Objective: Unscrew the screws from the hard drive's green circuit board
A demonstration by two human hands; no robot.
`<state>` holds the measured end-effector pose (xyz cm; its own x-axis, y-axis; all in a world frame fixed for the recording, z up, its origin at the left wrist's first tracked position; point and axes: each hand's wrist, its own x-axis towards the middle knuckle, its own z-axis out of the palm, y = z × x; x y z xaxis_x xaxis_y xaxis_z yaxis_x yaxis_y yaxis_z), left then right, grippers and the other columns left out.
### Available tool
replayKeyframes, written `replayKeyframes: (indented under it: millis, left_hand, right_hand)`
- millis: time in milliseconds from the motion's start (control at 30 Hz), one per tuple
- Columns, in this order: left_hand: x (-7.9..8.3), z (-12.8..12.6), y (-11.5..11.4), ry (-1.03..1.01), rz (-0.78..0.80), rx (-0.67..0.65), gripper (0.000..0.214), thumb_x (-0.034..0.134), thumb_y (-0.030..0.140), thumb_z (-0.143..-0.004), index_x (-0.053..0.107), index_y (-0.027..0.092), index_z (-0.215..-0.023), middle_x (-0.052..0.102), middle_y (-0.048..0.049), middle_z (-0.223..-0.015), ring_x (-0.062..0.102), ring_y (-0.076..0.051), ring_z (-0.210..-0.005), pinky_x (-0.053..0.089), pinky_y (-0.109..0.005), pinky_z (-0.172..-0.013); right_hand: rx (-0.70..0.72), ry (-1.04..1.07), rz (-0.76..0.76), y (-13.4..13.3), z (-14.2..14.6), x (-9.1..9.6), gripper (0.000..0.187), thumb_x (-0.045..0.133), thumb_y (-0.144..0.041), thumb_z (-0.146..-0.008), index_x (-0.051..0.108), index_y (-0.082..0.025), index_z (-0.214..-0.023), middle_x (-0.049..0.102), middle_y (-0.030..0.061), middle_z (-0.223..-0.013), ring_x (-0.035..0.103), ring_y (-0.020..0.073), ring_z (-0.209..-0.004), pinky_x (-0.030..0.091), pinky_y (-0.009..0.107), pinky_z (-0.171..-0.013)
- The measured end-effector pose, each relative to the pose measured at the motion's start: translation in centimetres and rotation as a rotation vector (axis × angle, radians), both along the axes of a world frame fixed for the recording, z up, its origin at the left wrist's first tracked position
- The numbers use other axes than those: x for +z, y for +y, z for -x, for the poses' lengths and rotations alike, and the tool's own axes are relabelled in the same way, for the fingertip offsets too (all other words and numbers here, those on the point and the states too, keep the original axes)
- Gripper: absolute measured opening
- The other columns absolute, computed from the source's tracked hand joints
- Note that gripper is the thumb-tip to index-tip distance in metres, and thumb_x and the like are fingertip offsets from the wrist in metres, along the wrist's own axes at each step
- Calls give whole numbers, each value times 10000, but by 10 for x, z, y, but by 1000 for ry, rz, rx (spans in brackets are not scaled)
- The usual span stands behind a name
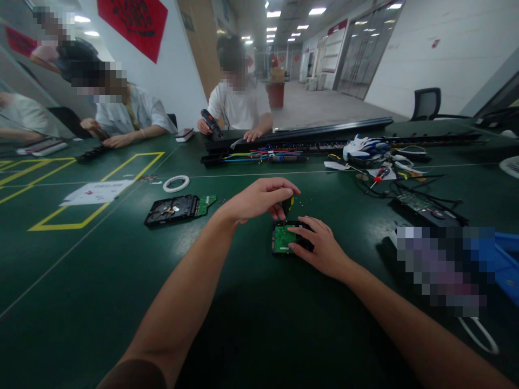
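Observation:
On the green tabletop in front of me lies a hard drive [280, 242], its green circuit board facing up. My left hand [263, 199] is closed around a short screwdriver [288, 206] with a black and yellow handle, upright over the drive's far edge; the tip is hard to make out. My right hand [322, 246] holds the drive from the right, with its thumb and fingers on the board and over the far edge. Tiny screws are scattered on the table just beyond.
Left of my hands lie a drive in a black caddy [172, 209], a white tape roll [175, 183] and paper [97, 192]. Cables and gloves [363, 147], a red screwdriver [381, 174], another drive [430, 208] and a blue bin [505, 259] are rightward. A co-worker opposite holds a power drill [211, 123].

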<state>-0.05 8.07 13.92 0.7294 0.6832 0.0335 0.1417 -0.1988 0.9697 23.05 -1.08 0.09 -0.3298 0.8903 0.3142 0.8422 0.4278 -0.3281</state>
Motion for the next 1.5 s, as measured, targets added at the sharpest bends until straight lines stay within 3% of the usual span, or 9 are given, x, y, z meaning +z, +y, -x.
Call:
replayKeyframes:
  millis: [133, 300, 433, 567, 667, 867, 1033, 1367, 1500]
  left_hand:
    - [2, 1, -1, 39, -53, 9, 277, 611, 390, -1022, 722, 150, -1102, 697, -23, -858, 682, -92, -630, 533, -191, -567]
    - [1, 1, -2, 60, -74, 57, 272, 713, 412, -969, 643, 152, -930, 700, -19, -782, 689, -106, -632, 524, -192, -550]
    - [0, -1, -3, 65, -43, 91, 274, 732, 398, -958, 617, 150, -948, 700, -23, -767, 693, -116, -613, 549, -211, -549]
    - [0, -1, -3, 22, -61, 30, 226, 642, 358, -1008, 655, 156, -1108, 758, -64, -1013, 679, -80, -602, 536, -190, -530]
    - [1, -1, -2, 44, -96, -25, 263, 572, 389, -1045, 694, 158, -1084, 757, -77, -1118, 669, -61, -605, 514, -170, -518]
    - [-4, -4, -1, -22, 76, 9, 386, 544, 506, -1048, 680, 151, -984, 728, -75, -950, 715, -123, -628, 591, -232, -574]
    - [-4, -5, -2, -75, 218, 11, 261, 587, 385, -1007, 674, 141, -1045, 725, -91, -958, 762, -172, -690, 626, -272, -617]
    - [-2, 1, 1, -11, 41, -56, 299, 570, 364, -1040, 687, 158, -1223, 719, -40, -865, 736, -132, -680, 607, -238, -641]
    - [-1, 2, 1, 20, 5, -30, 284, 595, 383, -1032, 712, 148, -1140, 709, -30, -848, 710, -111, -651, 582, -215, -613]
  right_hand:
    - [-3, -1, 15, 1, -1, -2, 463, 628, -547, -1004, 659, -360, -1426, 524, 101, -1597, 441, 369, -1512, 354, 685, -1202]
    - [2, 9, 0, 1, -1, -2, 454, 653, -523, -991, 680, -333, -1402, 544, 117, -1574, 457, 369, -1501, 368, 666, -1201]
    - [-1, 8, -1, 0, 1, 0, 440, 656, -514, -989, 689, -331, -1387, 551, 116, -1568, 464, 368, -1495, 365, 668, -1202]
    - [-3, 5, 10, 0, 1, 2, 446, 652, -523, -990, 680, -343, -1397, 545, 113, -1573, 463, 367, -1494, 361, 669, -1203]
    - [-3, 4, 10, -1, 1, 3, 444, 654, -521, -989, 684, -342, -1394, 550, 117, -1567, 472, 365, -1486, 365, 662, -1200]
    - [5, -1, 9, -1, 2, 4, 444, 635, -525, -1000, 677, -341, -1402, 546, 114, -1571, 468, 361, -1489, 361, 662, -1202]
    - [8, 7, 6, 0, 2, 3, 435, 640, -523, -998, 678, -353, -1396, 549, 106, -1570, 476, 365, -1483, 363, 676, -1198]
    - [0, -7, 11, 0, 1, 3, 452, 636, -533, -1000, 677, -339, -1406, 543, 116, -1574, 465, 370, -1490, 363, 674, -1197]
    - [-5, 1, 3, 0, 2, 3, 437, 645, -527, -994, 690, -336, -1385, 553, 113, -1563, 477, 362, -1482, 367, 664, -1199]
